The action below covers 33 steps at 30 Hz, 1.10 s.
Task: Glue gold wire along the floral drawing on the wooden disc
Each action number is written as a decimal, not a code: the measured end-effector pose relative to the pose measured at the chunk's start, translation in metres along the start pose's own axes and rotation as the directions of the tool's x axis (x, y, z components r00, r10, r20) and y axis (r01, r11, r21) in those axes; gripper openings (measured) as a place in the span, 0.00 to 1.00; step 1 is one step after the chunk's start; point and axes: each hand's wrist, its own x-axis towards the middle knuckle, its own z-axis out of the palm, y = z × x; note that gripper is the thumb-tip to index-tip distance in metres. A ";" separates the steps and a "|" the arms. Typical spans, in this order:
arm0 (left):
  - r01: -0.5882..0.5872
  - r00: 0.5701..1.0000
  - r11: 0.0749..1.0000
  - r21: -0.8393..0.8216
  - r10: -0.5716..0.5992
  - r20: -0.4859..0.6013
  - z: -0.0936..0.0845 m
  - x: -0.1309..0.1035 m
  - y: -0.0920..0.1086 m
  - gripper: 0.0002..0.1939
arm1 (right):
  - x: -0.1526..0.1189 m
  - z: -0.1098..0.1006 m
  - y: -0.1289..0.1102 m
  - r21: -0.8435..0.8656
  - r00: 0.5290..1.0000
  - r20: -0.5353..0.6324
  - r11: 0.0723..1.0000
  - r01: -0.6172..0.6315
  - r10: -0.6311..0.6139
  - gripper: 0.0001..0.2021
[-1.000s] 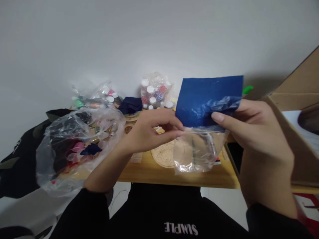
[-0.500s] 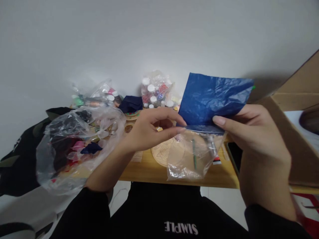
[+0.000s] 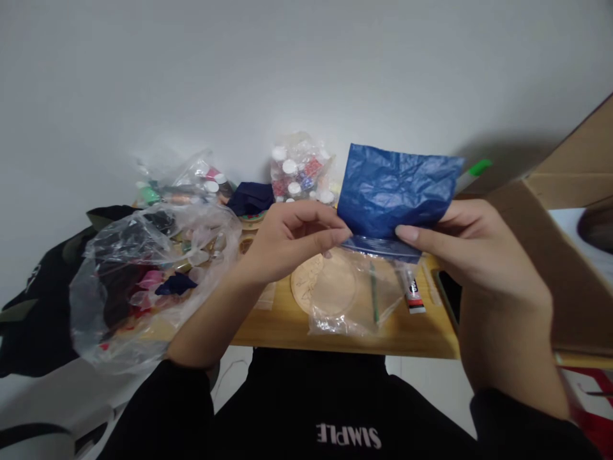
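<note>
Between my hands, above the table, is a plastic bag with a blue upper part (image 3: 400, 188) and a clear lower part (image 3: 345, 319). My left hand (image 3: 299, 239) pinches the left end of its folded seam. On the right end, my right hand (image 3: 469, 246) grips the bag with the thumb in front and the fingers behind. The clear part hangs down over a round wooden disc (image 3: 302, 284) with line markings. A thin green stick (image 3: 374, 291) shows through the clear plastic. To the right lies a small glue-like tube (image 3: 414, 294) with a black and red end.
At left is a large clear bag (image 3: 96, 306) of coloured pieces. Behind it are bottles and a dark blue cloth (image 3: 251, 198). A bag of white-capped jars (image 3: 299, 169) stands near the wall. At right are a phone (image 3: 450, 294), a green-capped marker (image 3: 479, 168) and a cardboard box (image 3: 531, 255).
Both hands have shifted slightly left with the bag. The tube and the green-capped marker now show more fully. Both hands still grip the bag.
</note>
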 end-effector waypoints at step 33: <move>0.044 0.995 0.994 -0.097 -0.035 0.093 -0.002 0.003 -0.007 0.02 | 0.016 -0.001 -0.007 0.115 0.985 -0.116 0.987 -0.111 0.124 0.07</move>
